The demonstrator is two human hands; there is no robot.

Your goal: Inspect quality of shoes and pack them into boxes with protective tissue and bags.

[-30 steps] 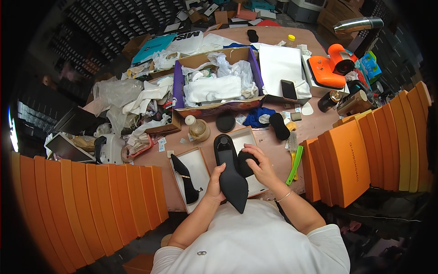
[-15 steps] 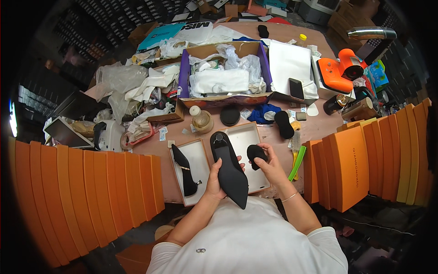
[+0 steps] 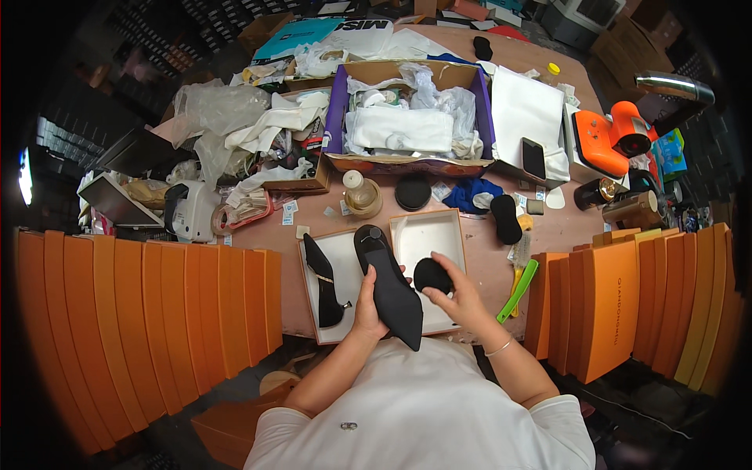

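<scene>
My left hand (image 3: 368, 311) is wrapped round a black pointed-toe heeled shoe (image 3: 394, 291), its sole turned up and its toe toward me. In my right hand (image 3: 464, 301) is a round black pad (image 3: 432, 276), gripped between thumb and fingers just right of the shoe's side. Whether the pad touches the shoe I cannot tell. A second black heeled shoe (image 3: 323, 283) with a thin strap lies on its side in an open shoe box (image 3: 311, 313) at my left. Beneath my right hand lies a white-lined box half (image 3: 429, 231).
Rows of orange shoe boxes stand at left (image 3: 149, 313) and right (image 3: 607, 305). Behind lie a bottle (image 3: 362, 197), a round black tin (image 3: 413, 192), a black shoe-shaped pad (image 3: 507, 219), a green-handled tool (image 3: 518, 291) and a purple carton (image 3: 407, 163) of wrappings.
My right hand has turned, and the pad has come closer to the shoe's side. The shoe stays in my left hand, tilted slightly differently. The whole view has shifted a little.
</scene>
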